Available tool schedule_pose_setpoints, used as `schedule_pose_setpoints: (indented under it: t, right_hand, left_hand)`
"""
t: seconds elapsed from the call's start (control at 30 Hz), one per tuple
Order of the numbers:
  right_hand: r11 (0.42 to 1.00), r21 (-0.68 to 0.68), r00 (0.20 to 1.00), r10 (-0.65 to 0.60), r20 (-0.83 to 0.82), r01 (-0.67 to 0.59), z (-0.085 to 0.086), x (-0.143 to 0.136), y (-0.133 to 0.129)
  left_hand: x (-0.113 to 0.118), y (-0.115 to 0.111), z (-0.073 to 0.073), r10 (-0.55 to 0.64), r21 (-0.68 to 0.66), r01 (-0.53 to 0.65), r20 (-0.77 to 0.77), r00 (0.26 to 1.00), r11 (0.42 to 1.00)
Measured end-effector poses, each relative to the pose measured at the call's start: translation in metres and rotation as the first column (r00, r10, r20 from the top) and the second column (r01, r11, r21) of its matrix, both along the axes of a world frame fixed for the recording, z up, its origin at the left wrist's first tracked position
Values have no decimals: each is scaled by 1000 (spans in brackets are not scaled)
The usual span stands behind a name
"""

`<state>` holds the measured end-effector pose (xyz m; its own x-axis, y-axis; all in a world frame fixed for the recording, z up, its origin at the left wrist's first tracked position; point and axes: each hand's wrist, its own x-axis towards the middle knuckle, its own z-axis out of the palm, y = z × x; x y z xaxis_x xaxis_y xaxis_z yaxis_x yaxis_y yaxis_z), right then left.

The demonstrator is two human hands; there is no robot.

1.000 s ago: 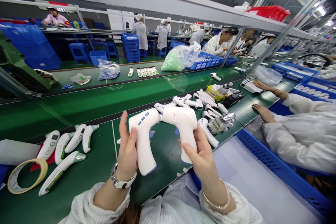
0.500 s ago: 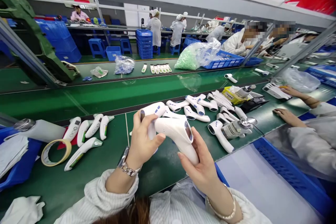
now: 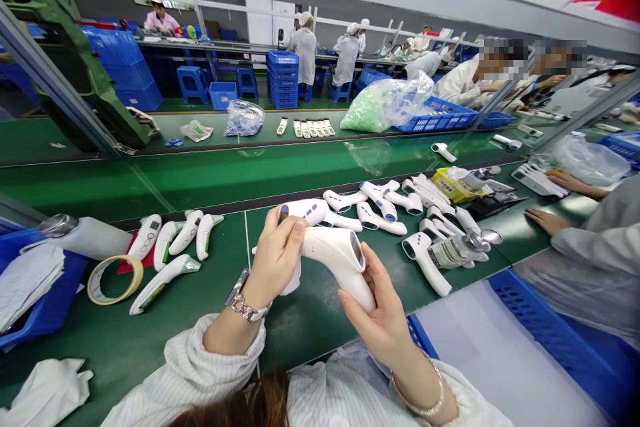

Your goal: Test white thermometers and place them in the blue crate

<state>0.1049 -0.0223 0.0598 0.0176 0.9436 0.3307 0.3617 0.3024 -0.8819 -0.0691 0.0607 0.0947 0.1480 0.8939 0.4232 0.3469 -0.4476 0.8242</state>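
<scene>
My right hand point(image 3: 383, 310) is closed around the handle of a white infrared thermometer point(image 3: 333, 250), its dark front window tilted toward the upper right. Another white infrared thermometer point(image 3: 305, 211), with blue buttons, is gripped in my left hand point(image 3: 280, 260); the fingers hide much of its body. My left thumb lies close to the rear end of the right-hand thermometer, and whether it touches cannot be made out. Just beyond my hands, several similar thermometers point(image 3: 377, 219) lie in a loose pile. One more thermometer point(image 3: 427, 263) rests to the right beside a clear pump bottle point(image 3: 453, 248).
Green-and-white thermometers point(image 3: 165, 283), a tape roll point(image 3: 115, 280) and a white bottle point(image 3: 95, 235) lie left, near a blue bin point(image 3: 65, 293). A yellow tray point(image 3: 447, 185) stands at right. A co-worker's hands point(image 3: 545, 219) rest farther right. Blue crates point(image 3: 520, 307) sit below the table edge.
The scene has shifted slightly rightward in view. My left thumb has lifted and folded in toward the fingers. Both thermometers stay in my hands, the right one nearly still.
</scene>
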Motion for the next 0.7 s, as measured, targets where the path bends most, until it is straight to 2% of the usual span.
schedule_pose_setpoints:
  t: [0.17,0.23,0.3,0.37,0.43,0.47,0.57,0.63,0.7]
  right_hand:
    - [996,-89,992,4,-130,-16,2,0,-2]
    - [986,-167,965,-53,-257,10,5,1,-1]
    - [961,-277,894,-141,-426,19,8,4,2]
    - [930,-366,782,-206,-588,-30,12,7,6]
    - [914,-395,656,-244,-715,-91,15,10,10]
    - [913,-394,597,-257,-760,-109,17,10,12]
    - [916,-379,478,-277,-834,-130,22,8,15]
    - [918,-368,450,-270,-851,-144,23,7,15]
    - [922,-359,445,-263,-856,-147,22,6,15]
  left_hand:
    - [0,1,-4,-40,9,39,31,999,999]
    - [1,1,-5,-39,-49,48,173,984,998]
    - [2,2,-4,-19,-195,116,442,897,974]
    - [5,3,-1,44,-328,259,692,721,908]
    - [7,3,3,118,-382,379,818,562,843]
    - [9,2,6,152,-399,416,845,513,817]
    - [11,1,10,223,-448,518,870,439,729]
    - [12,-1,11,242,-469,566,869,431,678]
    - [13,-1,12,245,-475,583,869,430,659]
